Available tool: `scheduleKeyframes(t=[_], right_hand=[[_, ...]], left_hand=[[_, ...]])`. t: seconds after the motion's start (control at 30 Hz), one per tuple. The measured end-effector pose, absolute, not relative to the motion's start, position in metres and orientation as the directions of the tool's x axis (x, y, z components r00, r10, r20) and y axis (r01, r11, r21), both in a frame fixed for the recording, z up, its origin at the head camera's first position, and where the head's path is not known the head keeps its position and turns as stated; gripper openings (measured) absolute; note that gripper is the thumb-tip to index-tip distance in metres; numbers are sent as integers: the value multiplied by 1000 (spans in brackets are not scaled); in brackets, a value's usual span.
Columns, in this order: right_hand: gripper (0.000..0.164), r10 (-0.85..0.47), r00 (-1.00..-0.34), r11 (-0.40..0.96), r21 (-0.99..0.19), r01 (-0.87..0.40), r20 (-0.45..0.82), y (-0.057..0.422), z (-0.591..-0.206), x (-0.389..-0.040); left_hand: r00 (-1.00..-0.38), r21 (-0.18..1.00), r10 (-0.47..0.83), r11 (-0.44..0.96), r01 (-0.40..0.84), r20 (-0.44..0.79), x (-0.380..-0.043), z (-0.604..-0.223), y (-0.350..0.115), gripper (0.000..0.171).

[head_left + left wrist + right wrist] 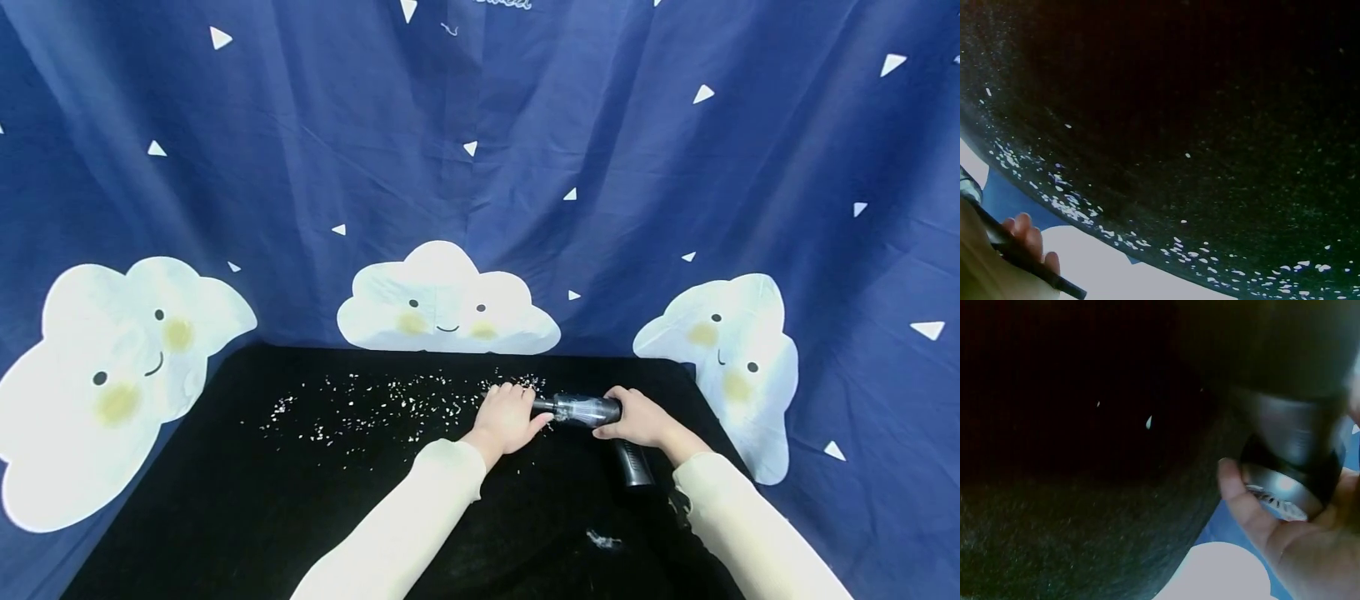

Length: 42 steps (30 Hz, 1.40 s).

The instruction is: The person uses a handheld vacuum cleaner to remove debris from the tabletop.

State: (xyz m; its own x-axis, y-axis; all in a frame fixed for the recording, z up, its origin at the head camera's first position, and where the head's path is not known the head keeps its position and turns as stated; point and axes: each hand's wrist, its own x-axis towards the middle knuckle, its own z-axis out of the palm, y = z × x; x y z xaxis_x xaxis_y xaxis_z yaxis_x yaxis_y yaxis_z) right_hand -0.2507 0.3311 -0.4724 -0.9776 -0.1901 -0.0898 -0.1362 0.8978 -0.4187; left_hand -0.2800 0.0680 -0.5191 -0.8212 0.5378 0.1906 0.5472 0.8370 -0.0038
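Observation:
A handheld vacuum cleaner (588, 409), with a clear dust cup and a black handle, lies crosswise between both hands in the head view. My left hand (506, 418) grips its slim black nozzle (1025, 259), which runs across the palm in the left wrist view. My right hand (637, 417) holds the motor end of the body, thumb on the near side. In the right wrist view the thumb and fingers of the right hand (1297, 537) wrap round this dark, shiny end. White scraps (420, 400) are scattered on the black table by the left hand.
The black tabletop (465, 550) stretches from the front to a blue curtain (465, 183) with white clouds and triangles. A small greyish clump (603, 540) lies near the front right. More white bits are spread to the left.

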Motion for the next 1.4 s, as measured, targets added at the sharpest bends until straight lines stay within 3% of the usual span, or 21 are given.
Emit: scheduleKeyframes(t=[0.6,0.87,1.07,1.17,1.27,1.4], right_hand=[[69,-185,-981,895,-404,-191,53,296,-465,-244],[78,-127,-981,823,-537,-188,150,288,-460,-239],[97,-38,-998,524,-850,-56,42,284,-453,-235],[99,-27,-998,360,-932,42,-56,282,-450,-234],[88,-78,-989,242,-965,104,-126,280,-448,-233],[58,-169,-967,99,-979,178,-193,281,-444,-229]], left_hand=[[-808,268,574,764,587,135,-278,-499,60,66],[-802,355,580,726,589,146,-276,-487,49,66],[-812,441,559,694,570,170,-277,-479,41,65],[-806,453,558,677,580,198,-277,-477,37,64],[-798,451,561,667,594,221,-276,-474,33,64],[-786,459,569,647,609,242,-276,-470,30,63]])
